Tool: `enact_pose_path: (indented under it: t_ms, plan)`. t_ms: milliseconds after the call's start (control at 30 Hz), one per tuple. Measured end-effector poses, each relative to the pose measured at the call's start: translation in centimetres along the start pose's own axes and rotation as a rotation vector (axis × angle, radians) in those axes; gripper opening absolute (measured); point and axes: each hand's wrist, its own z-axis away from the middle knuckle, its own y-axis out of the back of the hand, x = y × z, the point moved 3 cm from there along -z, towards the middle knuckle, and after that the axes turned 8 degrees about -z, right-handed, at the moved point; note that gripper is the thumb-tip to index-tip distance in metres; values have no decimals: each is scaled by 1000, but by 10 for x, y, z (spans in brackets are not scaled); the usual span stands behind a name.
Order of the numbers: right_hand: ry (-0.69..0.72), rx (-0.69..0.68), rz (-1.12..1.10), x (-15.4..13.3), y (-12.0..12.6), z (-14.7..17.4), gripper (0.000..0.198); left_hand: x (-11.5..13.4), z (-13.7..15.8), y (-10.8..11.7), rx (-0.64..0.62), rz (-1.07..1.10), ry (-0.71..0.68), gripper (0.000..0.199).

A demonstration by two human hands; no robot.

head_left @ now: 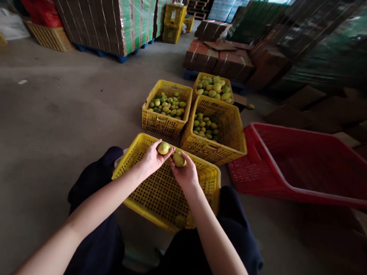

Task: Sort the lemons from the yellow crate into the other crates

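My left hand (pixel 153 157) holds a yellow-green lemon (pixel 163 148) between thumb and fingers. Close beside it, my right hand (pixel 186 173) is closed around a second lemon (pixel 179 159). Both hands are above a yellow plastic crate (pixel 210 172) that stands between my knees. A single lemon (pixel 180 221) lies at the near end of that crate's perforated floor. Just beyond are two more yellow crates, the left one (pixel 159 123) and the right one (pixel 214 149), each with several lemons inside.
Behind these stands another crate (pixel 196 86) of larger yellow-green fruit. A big red plastic basket (pixel 246 174) is at the right. Wrapped pallet stacks (pixel 137 18) rise at the back left, and bundled flat cardboard (pixel 219 61) sits on a pallet ahead.
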Motion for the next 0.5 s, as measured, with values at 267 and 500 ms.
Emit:
enact_pose_path:
  t_ms: [267,500]
  plan:
    - [-8,-1,87,4,-1,1,17,0,5,-2,-59,-68,-27,8]
    - [122,-226,94,-4,-6,11,38,3,14,-3,-238,-280,-24,40]
